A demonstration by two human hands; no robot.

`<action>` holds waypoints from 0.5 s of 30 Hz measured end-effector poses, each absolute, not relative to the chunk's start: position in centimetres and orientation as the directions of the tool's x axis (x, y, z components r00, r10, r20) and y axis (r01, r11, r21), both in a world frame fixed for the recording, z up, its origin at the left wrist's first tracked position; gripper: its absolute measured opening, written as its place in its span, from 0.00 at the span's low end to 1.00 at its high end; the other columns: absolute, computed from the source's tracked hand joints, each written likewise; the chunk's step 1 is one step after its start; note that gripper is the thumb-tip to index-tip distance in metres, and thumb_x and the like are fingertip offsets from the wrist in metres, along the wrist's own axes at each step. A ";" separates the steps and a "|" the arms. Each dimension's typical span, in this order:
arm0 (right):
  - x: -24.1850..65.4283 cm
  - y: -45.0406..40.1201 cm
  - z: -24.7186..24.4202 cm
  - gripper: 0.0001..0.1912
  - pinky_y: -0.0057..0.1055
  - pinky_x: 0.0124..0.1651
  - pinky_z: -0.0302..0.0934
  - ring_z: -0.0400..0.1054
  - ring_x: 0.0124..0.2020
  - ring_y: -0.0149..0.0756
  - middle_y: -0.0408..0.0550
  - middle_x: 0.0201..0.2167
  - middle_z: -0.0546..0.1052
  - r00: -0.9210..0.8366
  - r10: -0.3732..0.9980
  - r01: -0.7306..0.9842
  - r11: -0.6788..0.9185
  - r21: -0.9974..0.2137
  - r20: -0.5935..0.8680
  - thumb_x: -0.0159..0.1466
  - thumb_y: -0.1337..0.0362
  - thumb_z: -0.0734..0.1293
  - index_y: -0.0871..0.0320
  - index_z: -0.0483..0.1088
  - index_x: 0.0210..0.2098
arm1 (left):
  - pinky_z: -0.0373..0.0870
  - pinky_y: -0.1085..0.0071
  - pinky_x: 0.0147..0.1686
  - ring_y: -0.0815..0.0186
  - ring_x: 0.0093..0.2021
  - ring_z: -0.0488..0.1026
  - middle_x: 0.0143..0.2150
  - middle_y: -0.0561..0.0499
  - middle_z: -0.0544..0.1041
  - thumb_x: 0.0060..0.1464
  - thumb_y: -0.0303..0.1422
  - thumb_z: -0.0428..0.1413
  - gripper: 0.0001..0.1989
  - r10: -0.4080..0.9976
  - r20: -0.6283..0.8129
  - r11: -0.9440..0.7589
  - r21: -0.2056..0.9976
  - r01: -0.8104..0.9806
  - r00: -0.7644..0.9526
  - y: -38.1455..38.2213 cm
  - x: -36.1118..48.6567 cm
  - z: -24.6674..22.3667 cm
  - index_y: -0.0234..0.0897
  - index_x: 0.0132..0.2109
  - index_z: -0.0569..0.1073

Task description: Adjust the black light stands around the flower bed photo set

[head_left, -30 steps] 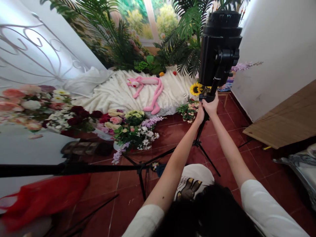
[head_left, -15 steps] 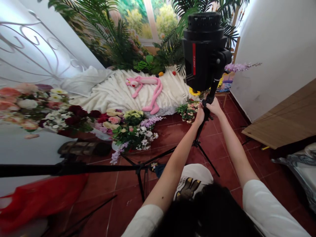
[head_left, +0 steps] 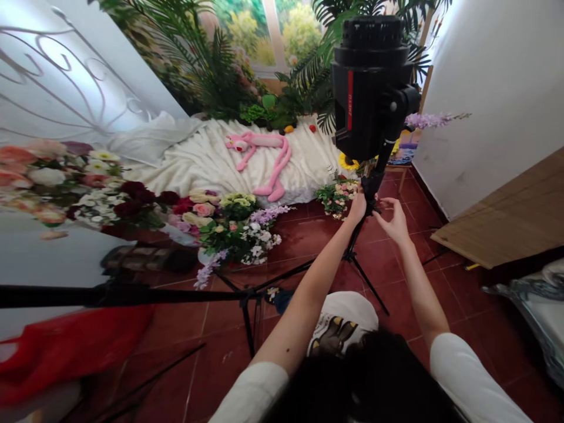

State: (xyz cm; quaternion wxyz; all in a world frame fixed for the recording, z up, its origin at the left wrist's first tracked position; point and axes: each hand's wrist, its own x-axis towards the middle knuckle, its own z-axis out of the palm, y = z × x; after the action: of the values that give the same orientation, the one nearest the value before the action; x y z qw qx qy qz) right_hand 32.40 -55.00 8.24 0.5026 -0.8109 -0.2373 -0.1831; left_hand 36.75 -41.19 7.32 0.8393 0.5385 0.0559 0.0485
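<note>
A black studio light [head_left: 368, 94] with a red stripe stands high in front of me on a black light stand [head_left: 355, 238]. My left hand [head_left: 359, 205] is wrapped round the stand's pole just under the lamp; part of its fingers is hidden behind the pole. To the right of the pole, beside its clamp knob [head_left: 372, 205], my right hand [head_left: 393, 220] is off the pole, with thumb and fingers apart and nothing in them.
A pink plush toy [head_left: 264, 144] lies on a white blanket [head_left: 202, 158] ahead. Artificial flowers [head_left: 238, 229] are at left. Another black stand [head_left: 176, 298] crosses the lower left, near a red bag [head_left: 74, 346]. A brown board [head_left: 506, 217] leans at right.
My right hand has let go of the pole and moved a little to the right and down, its fingers spreading. My left hand stays on the pole.
</note>
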 end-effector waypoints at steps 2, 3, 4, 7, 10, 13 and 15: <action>31.8 -55.6 7.7 0.21 0.42 0.49 0.69 0.73 0.44 0.41 0.51 0.42 0.75 0.834 0.194 0.547 -0.420 -0.724 0.517 0.61 0.52 0.71 0.54 0.65 0.48 | 0.71 0.77 0.27 0.70 0.24 0.73 0.20 0.51 0.73 0.68 0.50 0.41 0.29 0.121 -0.045 0.432 0.902 -0.012 0.992 -41.3 36.8 7.2 0.34 0.31 0.72; 31.7 -55.7 7.5 0.19 0.41 0.48 0.69 0.73 0.42 0.40 0.49 0.40 0.75 0.843 0.191 0.532 -0.429 -0.730 0.503 0.62 0.52 0.70 0.53 0.65 0.48 | 0.70 0.77 0.25 0.70 0.22 0.72 0.20 0.52 0.72 0.67 0.51 0.41 0.29 0.114 -0.046 0.438 0.899 -0.009 0.992 -41.3 36.8 7.2 0.34 0.30 0.72; 31.5 -55.7 7.5 0.18 0.39 0.46 0.69 0.73 0.39 0.39 0.47 0.37 0.75 0.852 0.188 0.518 -0.430 -0.739 0.488 0.63 0.53 0.69 0.53 0.65 0.48 | 0.69 0.77 0.24 0.71 0.21 0.71 0.19 0.52 0.71 0.67 0.52 0.41 0.30 0.111 -0.049 0.440 0.898 -0.005 0.993 -41.3 36.8 7.2 0.34 0.31 0.72; 31.5 -55.4 7.4 0.17 0.35 0.40 0.67 0.71 0.32 0.36 0.42 0.31 0.73 0.871 0.176 0.487 -0.422 -0.764 0.458 0.65 0.53 0.67 0.53 0.63 0.48 | 0.68 0.78 0.22 0.72 0.20 0.69 0.19 0.53 0.70 0.65 0.54 0.41 0.30 0.112 -0.053 0.444 0.896 -0.003 0.992 -41.3 36.8 7.1 0.34 0.31 0.72; 31.8 -54.6 7.1 0.17 0.31 0.33 0.62 0.65 0.25 0.33 0.37 0.24 0.68 0.894 0.126 0.443 -0.393 -0.806 0.430 0.66 0.51 0.66 0.53 0.63 0.48 | 0.68 0.77 0.22 0.72 0.20 0.69 0.19 0.53 0.70 0.64 0.56 0.41 0.31 0.105 -0.037 0.460 0.888 -0.015 0.994 -41.3 36.6 7.2 0.34 0.31 0.71; 32.2 -53.4 6.3 0.15 0.30 0.29 0.59 0.61 0.22 0.32 0.35 0.22 0.65 0.929 0.020 0.361 -0.280 -0.890 0.370 0.67 0.49 0.63 0.53 0.62 0.45 | 0.69 0.77 0.24 0.72 0.21 0.70 0.20 0.52 0.71 0.65 0.56 0.39 0.32 0.114 -0.021 0.459 0.888 -0.034 0.993 -41.3 36.5 7.4 0.34 0.32 0.71; 32.5 -52.4 5.8 0.15 0.28 0.28 0.59 0.63 0.23 0.31 0.37 0.25 0.66 0.953 -0.063 0.281 -0.165 -0.945 0.295 0.65 0.49 0.63 0.52 0.60 0.41 | 0.69 0.77 0.25 0.71 0.22 0.71 0.21 0.51 0.72 0.66 0.56 0.38 0.32 0.119 -0.024 0.458 0.888 -0.033 0.993 -41.3 36.5 7.7 0.34 0.32 0.71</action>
State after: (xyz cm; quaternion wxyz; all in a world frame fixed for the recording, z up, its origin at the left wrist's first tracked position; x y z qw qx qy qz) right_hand 32.54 -52.40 5.80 0.6421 -0.7513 -0.0726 -0.1342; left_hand 36.48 -41.29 7.67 0.8529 0.5186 0.0415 0.0447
